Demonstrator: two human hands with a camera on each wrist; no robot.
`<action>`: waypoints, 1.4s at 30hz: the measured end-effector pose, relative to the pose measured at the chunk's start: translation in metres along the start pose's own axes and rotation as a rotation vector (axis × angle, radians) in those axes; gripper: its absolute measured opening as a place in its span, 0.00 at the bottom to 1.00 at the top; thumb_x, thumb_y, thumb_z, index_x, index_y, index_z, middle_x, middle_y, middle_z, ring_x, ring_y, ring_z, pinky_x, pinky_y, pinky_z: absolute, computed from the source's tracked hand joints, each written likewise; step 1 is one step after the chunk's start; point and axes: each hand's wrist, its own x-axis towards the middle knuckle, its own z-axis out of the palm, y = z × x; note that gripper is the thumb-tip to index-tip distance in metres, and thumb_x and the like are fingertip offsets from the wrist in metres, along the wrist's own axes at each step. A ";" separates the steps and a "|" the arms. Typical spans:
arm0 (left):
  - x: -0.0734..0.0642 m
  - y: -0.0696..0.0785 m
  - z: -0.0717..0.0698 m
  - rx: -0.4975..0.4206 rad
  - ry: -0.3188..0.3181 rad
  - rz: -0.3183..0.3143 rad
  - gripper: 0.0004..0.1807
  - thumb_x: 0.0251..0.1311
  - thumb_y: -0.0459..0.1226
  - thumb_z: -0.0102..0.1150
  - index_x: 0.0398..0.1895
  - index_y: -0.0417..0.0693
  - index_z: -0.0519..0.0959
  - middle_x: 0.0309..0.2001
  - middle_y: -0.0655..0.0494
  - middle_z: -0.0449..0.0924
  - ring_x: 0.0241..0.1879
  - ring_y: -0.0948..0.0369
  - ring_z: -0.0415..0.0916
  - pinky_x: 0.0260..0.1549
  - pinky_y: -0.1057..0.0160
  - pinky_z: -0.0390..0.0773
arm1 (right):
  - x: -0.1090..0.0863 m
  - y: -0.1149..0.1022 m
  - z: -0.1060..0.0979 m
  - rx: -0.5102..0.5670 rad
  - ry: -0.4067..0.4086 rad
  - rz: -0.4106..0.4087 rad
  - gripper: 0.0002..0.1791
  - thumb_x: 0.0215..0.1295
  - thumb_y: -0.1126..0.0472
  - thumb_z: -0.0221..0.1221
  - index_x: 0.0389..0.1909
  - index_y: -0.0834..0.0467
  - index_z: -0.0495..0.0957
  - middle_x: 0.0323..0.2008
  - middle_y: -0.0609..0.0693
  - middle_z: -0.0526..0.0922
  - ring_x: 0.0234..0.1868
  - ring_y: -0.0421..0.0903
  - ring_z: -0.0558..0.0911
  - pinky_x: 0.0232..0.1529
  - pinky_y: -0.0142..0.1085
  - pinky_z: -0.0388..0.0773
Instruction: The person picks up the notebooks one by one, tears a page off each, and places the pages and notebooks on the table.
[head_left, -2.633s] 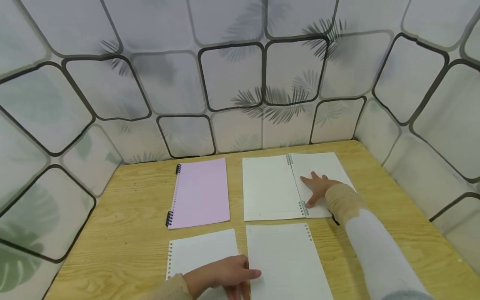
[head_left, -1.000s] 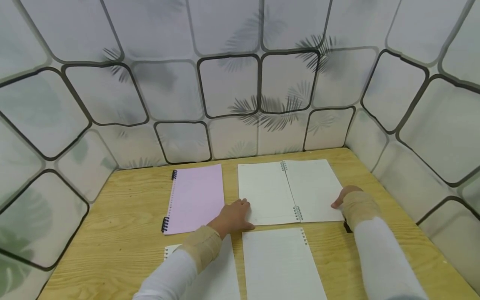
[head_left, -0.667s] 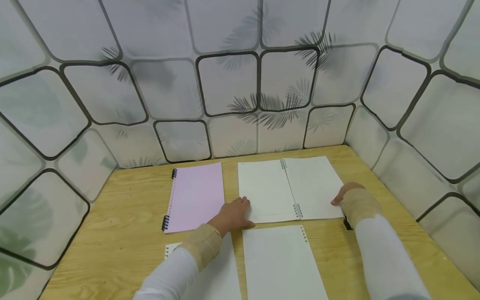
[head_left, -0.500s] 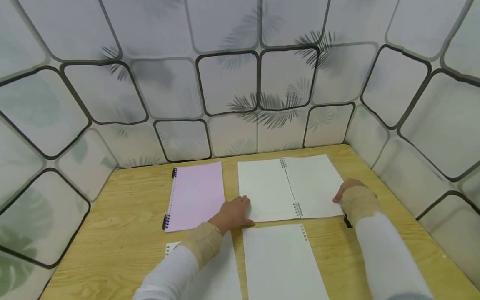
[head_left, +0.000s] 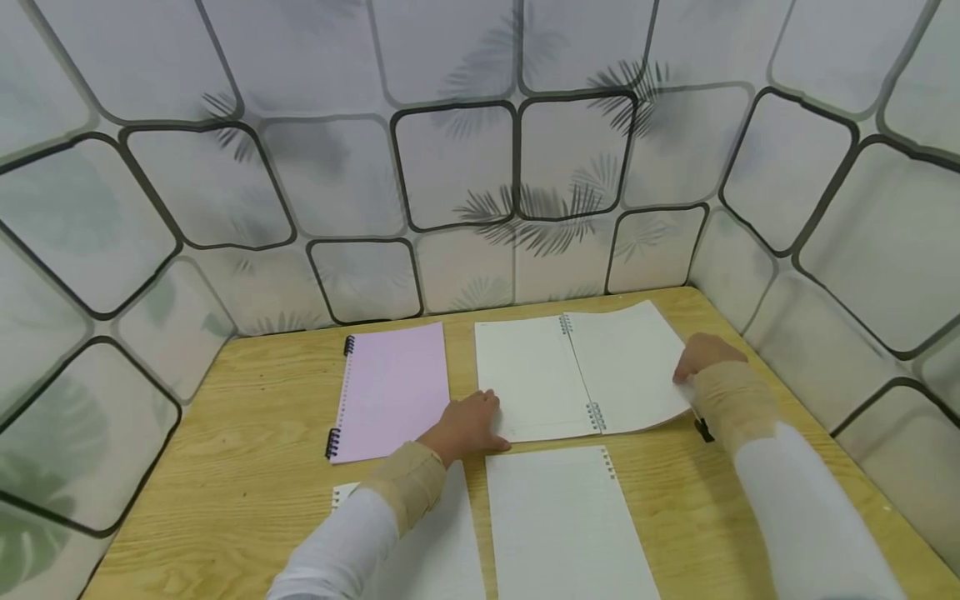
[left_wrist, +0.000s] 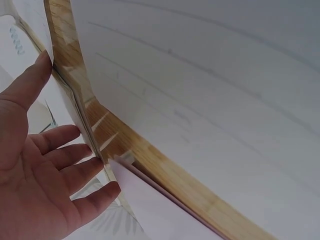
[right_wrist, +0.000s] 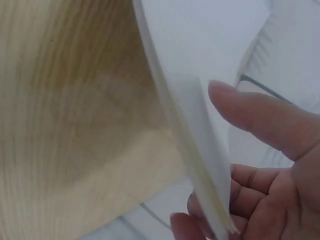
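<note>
An open spiral notebook (head_left: 532, 379) with blank-looking ruled pages lies at the back right of the table. My right hand (head_left: 708, 354) grips the right edge of its right-hand side. In the right wrist view the thumb (right_wrist: 250, 112) lies over a curling page, the fingers are behind the page stack (right_wrist: 187, 145), and that edge is raised off the wood. My left hand (head_left: 465, 425) rests at the notebook's near left corner. Seen from the left wrist, its fingers (left_wrist: 82, 172) are spread and loosely bent along the notebook's edge.
A notebook with a pinkish-purple page (head_left: 397, 392) and black rings lies left of the open one. Two white hole-punched pads or sheets are in front, one (head_left: 570, 525) in the middle, the other (head_left: 435, 542) partly under the left forearm. A patterned wall (head_left: 465, 167) borders the wooden table (head_left: 255, 417).
The left hand went from the front sheets to the open notebook's left corner. The right hand moved from lying on the right page to its outer edge and has lifted it slightly.
</note>
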 end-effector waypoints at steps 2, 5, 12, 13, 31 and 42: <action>0.000 -0.001 0.000 0.004 -0.002 -0.004 0.44 0.48 0.59 0.62 0.64 0.44 0.63 0.68 0.50 0.61 0.68 0.55 0.59 0.61 0.48 0.66 | 0.002 -0.002 -0.005 0.011 -0.002 -0.011 0.29 0.50 0.54 0.62 0.46 0.74 0.73 0.48 0.73 0.74 0.44 0.63 0.76 0.40 0.54 0.75; 0.000 -0.003 0.000 0.011 -0.003 -0.006 0.44 0.49 0.59 0.61 0.65 0.45 0.63 0.69 0.50 0.60 0.68 0.55 0.59 0.61 0.48 0.67 | 0.000 -0.007 -0.012 0.018 0.025 -0.042 0.26 0.53 0.53 0.56 0.43 0.72 0.74 0.44 0.70 0.76 0.40 0.60 0.76 0.37 0.50 0.75; -0.005 -0.006 -0.005 0.034 0.009 0.009 0.42 0.50 0.59 0.60 0.63 0.44 0.64 0.69 0.50 0.60 0.68 0.54 0.59 0.60 0.48 0.68 | -0.016 -0.026 -0.034 0.022 0.127 -0.184 0.11 0.52 0.59 0.49 0.20 0.64 0.71 0.22 0.55 0.72 0.24 0.48 0.69 0.23 0.36 0.67; -0.005 -0.006 -0.005 0.033 0.009 0.010 0.42 0.51 0.59 0.60 0.64 0.44 0.64 0.69 0.50 0.60 0.68 0.54 0.59 0.60 0.48 0.68 | -0.019 -0.030 -0.036 0.011 0.143 -0.214 0.10 0.51 0.61 0.49 0.17 0.63 0.69 0.21 0.53 0.71 0.22 0.47 0.68 0.22 0.35 0.66; -0.008 -0.009 0.002 0.024 0.041 0.072 0.36 0.52 0.58 0.59 0.58 0.44 0.69 0.66 0.50 0.63 0.66 0.55 0.61 0.59 0.54 0.70 | -0.064 -0.106 -0.037 0.128 0.162 -0.370 0.14 0.57 0.63 0.49 0.38 0.69 0.73 0.19 0.55 0.79 0.14 0.42 0.74 0.17 0.32 0.69; -0.009 -0.006 0.002 0.032 0.041 0.003 0.37 0.51 0.61 0.57 0.60 0.51 0.68 0.67 0.52 0.62 0.67 0.52 0.59 0.60 0.47 0.67 | -0.069 -0.147 -0.005 0.205 0.201 -0.462 0.29 0.59 0.62 0.50 0.62 0.69 0.64 0.13 0.54 0.80 0.11 0.40 0.75 0.32 0.37 0.78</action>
